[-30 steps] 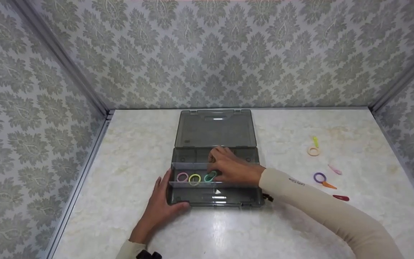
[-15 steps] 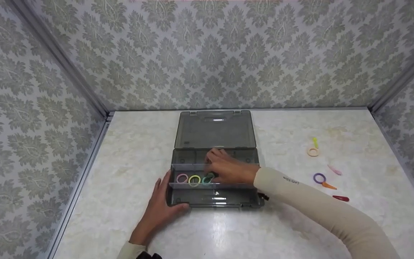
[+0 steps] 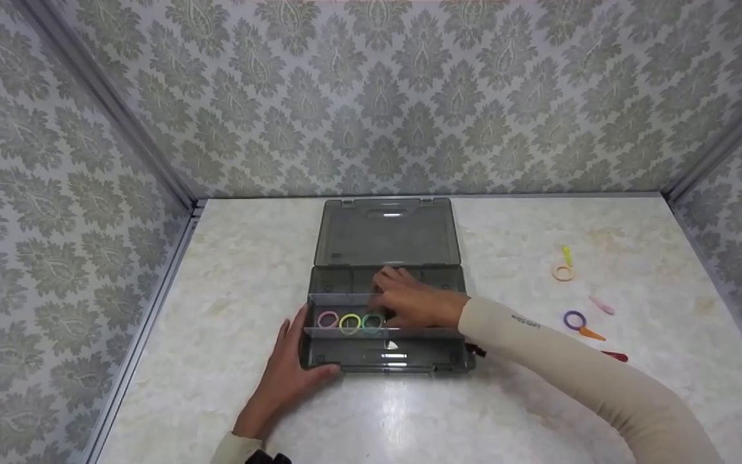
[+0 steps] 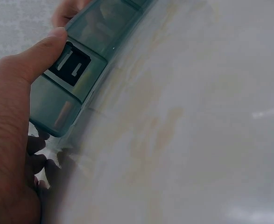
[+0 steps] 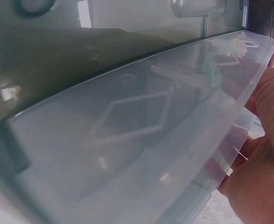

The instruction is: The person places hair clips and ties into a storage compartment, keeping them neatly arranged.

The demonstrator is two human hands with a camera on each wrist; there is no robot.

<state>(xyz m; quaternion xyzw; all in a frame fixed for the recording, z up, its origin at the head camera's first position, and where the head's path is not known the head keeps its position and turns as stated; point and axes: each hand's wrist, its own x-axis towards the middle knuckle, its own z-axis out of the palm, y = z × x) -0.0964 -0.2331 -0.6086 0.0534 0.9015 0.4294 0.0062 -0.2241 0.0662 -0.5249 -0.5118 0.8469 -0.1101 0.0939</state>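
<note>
A grey see-through plastic storage box [image 3: 345,351] lies with its lid [image 3: 387,235] folded back in the head view. My left hand [image 3: 290,361] grips its front left corner, thumb at the front wall and fingers along the left side. In the middle compartment lie a pink hair tie [image 3: 328,312], a yellow hair tie [image 3: 341,324] and a green hair tie [image 3: 364,324] in a row. My right hand [image 3: 419,303] reaches into that compartment, right at the green hair tie's edge. Its fingertips are partly hidden, so I cannot tell whether they pinch it.
To the right lie a yellow hair clip [image 3: 567,255], a peach hair tie [image 3: 554,278], a pink clip [image 3: 601,305], a purple hair tie [image 3: 566,319], an orange clip [image 3: 593,334] and a red clip [image 3: 617,356]. Clear dividers [image 5: 127,112] stand upright in the box.
The green hair tie has gone from tilted under my right fingers to flat beside the yellow one. My right hand moved slightly left, then a little back right. My left hand stays put.
</note>
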